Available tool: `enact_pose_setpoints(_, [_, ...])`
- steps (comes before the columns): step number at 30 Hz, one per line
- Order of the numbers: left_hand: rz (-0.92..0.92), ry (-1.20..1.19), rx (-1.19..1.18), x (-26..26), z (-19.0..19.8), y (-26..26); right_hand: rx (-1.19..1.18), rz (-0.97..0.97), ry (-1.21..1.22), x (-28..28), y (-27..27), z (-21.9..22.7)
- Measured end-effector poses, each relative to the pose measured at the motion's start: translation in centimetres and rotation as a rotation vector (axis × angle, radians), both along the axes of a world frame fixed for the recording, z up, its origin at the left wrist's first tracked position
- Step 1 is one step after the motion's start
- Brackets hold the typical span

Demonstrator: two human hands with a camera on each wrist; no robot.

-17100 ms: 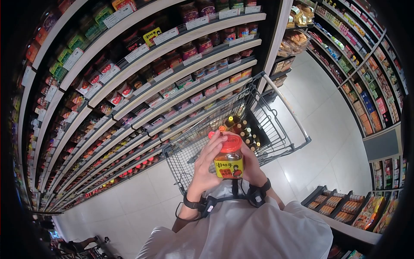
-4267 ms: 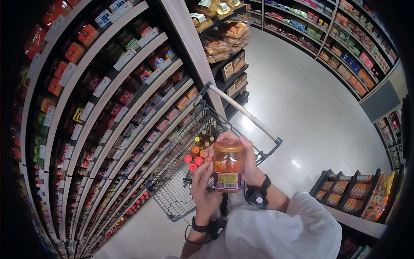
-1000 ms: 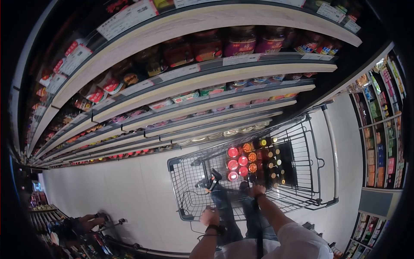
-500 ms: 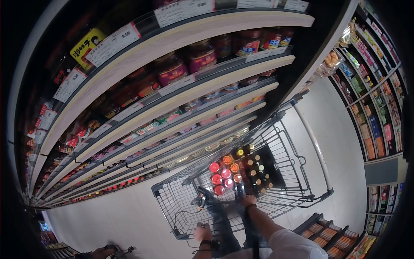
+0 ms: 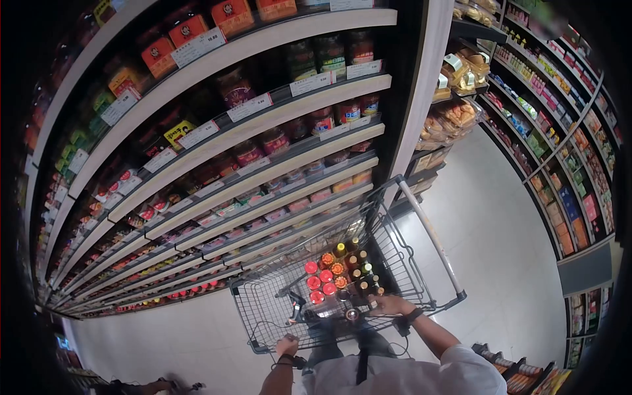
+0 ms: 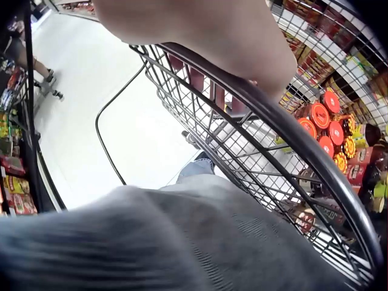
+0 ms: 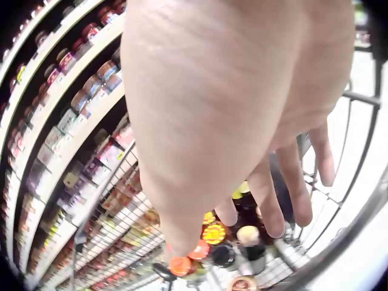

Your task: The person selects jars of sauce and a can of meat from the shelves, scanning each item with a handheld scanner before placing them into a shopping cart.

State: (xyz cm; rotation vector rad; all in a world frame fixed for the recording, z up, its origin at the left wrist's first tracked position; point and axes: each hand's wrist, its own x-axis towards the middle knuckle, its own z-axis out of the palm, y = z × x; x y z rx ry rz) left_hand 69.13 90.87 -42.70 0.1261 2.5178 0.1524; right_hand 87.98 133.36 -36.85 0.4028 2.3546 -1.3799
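My left hand grips the near side rim of a wire shopping cart; in the left wrist view, the heel of the hand lies over the dark rim. My right hand is over the cart's near side with nothing in it. Its fingers point down, fairly straight and spread, above bottle caps. Close to it stands a jar with a copper-coloured lid. Red-lidded jars, orange-patterned lids and several dark bottles stand grouped in the cart.
Shelves of jars with price tags run along the cart's far side. Packaged bread hangs out at the shelf end. A black cable and device lie in the cart. Another person's limbs show at far left.
About 4 s ago both hands held a jar with a gold-coloured lid; now they are apart and at the cart. Over the last half second the right hand has moved off the dark thing it was at.
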Motion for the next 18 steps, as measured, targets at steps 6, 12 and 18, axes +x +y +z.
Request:
enact_pose_setpoints(6, [-0.252, -0.352, -0.031, 1.1, -0.5, 0.0, 0.482, 0.109, -0.288, 7.4, -0.1, 1.6])
enact_pose_setpoints(12, [-0.441, -0.426, 0.011, 1.3, -6.4, -2.5, 0.597, 0.058, -0.355, 6.4, -2.0, -0.8])
enact_pose_setpoints(18, [-0.365, -0.447, -0.046, 2.7, 1.8, 1.1, 0.628, -0.002, -0.207, 6.7, -2.4, 0.2])
